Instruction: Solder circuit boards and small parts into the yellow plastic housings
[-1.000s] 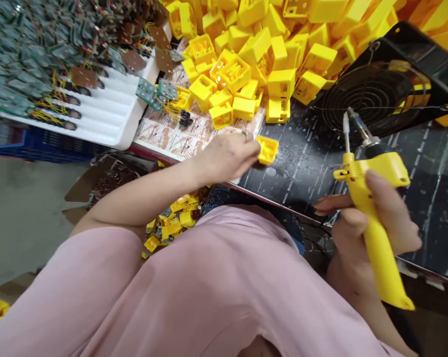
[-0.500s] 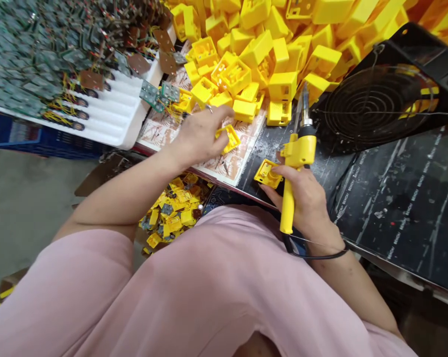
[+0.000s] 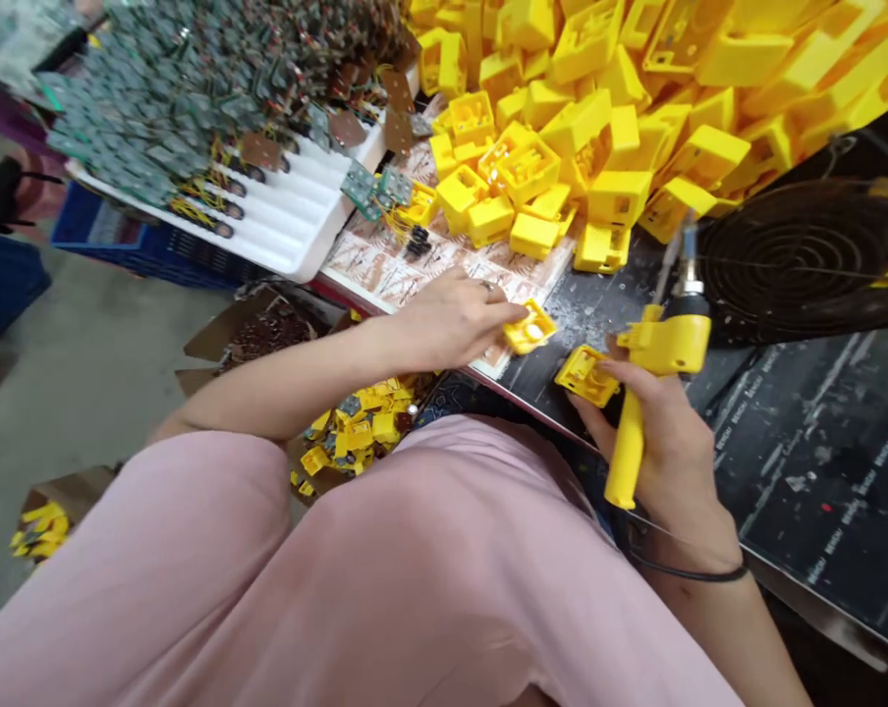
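Note:
My left hand (image 3: pixel 455 319) is closed on the edge of a small yellow plastic housing (image 3: pixel 538 322), open side up, over the near edge of the bench. Just to its right, my right hand (image 3: pixel 672 442) grips a yellow-handled soldering gun (image 3: pixel 627 452), its metal tip pointing away from me. Between thumb and fingers that same hand also pinches a second open yellow housing (image 3: pixel 583 373), with moulded ribs inside. The two housings are close but apart. Some of the right fingers are hidden behind the handle.
Yellow housings (image 3: pixel 598 118) are heaped at the back. A black fan (image 3: pixel 790 255) stands at right. Green circuit boards (image 3: pixel 149 118) fill a white foam tray (image 3: pixel 297 255) at left; wired boards (image 3: pixel 374 191) and small black parts (image 3: pixel 417 242) lie beside it. Yellow scraps (image 3: pixel 362 422) sit below the bench.
My left hand has drawn the housing toward me and slightly right, uncovering the small black parts. My right hand keeps its hold. The whole view has swung left.

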Demonstrator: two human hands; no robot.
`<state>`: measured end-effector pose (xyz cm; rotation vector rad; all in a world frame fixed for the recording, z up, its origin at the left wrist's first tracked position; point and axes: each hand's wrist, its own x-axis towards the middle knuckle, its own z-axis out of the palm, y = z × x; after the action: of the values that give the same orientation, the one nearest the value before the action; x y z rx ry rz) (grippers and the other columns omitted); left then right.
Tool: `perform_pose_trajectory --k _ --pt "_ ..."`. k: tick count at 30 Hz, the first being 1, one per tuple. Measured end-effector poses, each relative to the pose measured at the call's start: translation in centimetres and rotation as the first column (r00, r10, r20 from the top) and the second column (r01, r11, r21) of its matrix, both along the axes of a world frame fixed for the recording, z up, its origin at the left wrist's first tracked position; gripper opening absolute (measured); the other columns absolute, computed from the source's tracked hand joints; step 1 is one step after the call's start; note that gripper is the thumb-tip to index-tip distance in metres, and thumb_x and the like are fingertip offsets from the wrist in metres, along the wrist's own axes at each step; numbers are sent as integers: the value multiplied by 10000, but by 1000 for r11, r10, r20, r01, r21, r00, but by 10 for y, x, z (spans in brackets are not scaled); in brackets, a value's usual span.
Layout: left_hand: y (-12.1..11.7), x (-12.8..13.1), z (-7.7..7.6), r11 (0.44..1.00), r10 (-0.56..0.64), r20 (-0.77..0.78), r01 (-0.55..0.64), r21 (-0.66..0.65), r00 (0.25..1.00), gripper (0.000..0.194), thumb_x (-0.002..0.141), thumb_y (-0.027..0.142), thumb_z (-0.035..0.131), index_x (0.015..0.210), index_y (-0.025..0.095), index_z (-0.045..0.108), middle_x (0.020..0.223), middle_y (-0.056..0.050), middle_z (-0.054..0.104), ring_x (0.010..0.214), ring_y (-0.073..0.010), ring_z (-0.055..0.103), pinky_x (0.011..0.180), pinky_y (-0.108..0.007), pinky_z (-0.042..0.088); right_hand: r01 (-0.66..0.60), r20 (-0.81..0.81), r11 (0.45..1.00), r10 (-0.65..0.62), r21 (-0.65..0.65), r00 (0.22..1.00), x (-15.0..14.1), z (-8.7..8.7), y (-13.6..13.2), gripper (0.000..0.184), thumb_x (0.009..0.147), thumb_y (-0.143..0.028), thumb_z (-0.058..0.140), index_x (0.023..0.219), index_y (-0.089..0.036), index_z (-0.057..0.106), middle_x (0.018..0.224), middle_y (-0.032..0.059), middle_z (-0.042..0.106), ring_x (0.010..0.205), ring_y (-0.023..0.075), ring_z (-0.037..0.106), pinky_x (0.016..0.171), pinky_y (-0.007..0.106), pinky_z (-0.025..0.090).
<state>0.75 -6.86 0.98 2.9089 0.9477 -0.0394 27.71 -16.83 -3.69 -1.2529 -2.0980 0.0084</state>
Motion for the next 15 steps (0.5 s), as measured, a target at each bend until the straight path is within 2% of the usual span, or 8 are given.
perform_pose_trajectory --k 2,4,6,8,10,11,13,15 --pt "-11 16 -10 991 36 57 -43 124 998 374 1050 251 421 1300 207 696 1005 -70 783 897 -226 710 822 -380 444 28 14 1000 -28 11 1000 7 -1 -2 581 897 -267 809 1414 -248 545 1177 82 768 920 236 760 818 349 605" --pt "-13 18 -12 981 41 126 -64 184 991 374 1059 271 427 1334 216 674 1034 -62 778 910 -217 699 822 -379 433 47 36 999 -48 14 998 14 -1 -3 589 899 -308 811 1422 -250 546 1255 104 759 979 256 763 855 376 612" --pt "0 2 -3 968 132 161 -162 192 978 370 1049 279 453 1352 236 661 1104 -61 768 968 -229 680 857 -399 441 55 42 998 -55 16 998 16 -1 -3 604 892 -383 818 1414 -244 549 1288 125 749 1035 285 757 924 432 605" --pt "26 -27 14 925 313 132 -333 183 941 345 1023 249 479 1291 236 695 1128 -77 757 1054 -264 645 914 -455 453 61 47 998 -62 31 997 14 1 -1 631 873 -446 828 1400 -237 550 1300 140 741 1062 296 749 958 457 592" --pt "61 -57 31 856 489 30 -486 177 872 322 1003 209 498 1219 180 736 1180 -126 746 1168 -302 596 989 -543 458 44 55 998 -46 44 997 7 3 3 611 875 -471 821 1370 -229 558 1255 134 751 1037 282 745 961 440 582" --pt "78 -68 38 821 549 -16 -535 200 836 328 1014 211 507 1247 160 732 1255 -135 731 1231 -313 572 1051 -600 442 23 66 999 -26 47 997 2 4 6 586 886 -481 807 1352 -224 562 1200 121 760 1007 271 744 967 433 575" --pt "108 -79 44 771 627 -138 -584 253 767 344 1019 314 607 1275 120 729 1363 -157 697 1343 -352 521 1127 -690 401 -17 93 999 13 46 996 -7 5 14 551 907 -505 776 1325 -215 564 1082 88 756 964 260 738 1011 439 549" --pt "126 -77 46 756 655 -241 -609 241 717 412 966 410 739 1234 97 755 1377 -163 702 1390 -386 519 1163 -718 394 -30 132 998 22 56 991 -15 5 22 562 911 -539 760 1319 -208 563 1029 70 735 962 260 729 1067 458 516"
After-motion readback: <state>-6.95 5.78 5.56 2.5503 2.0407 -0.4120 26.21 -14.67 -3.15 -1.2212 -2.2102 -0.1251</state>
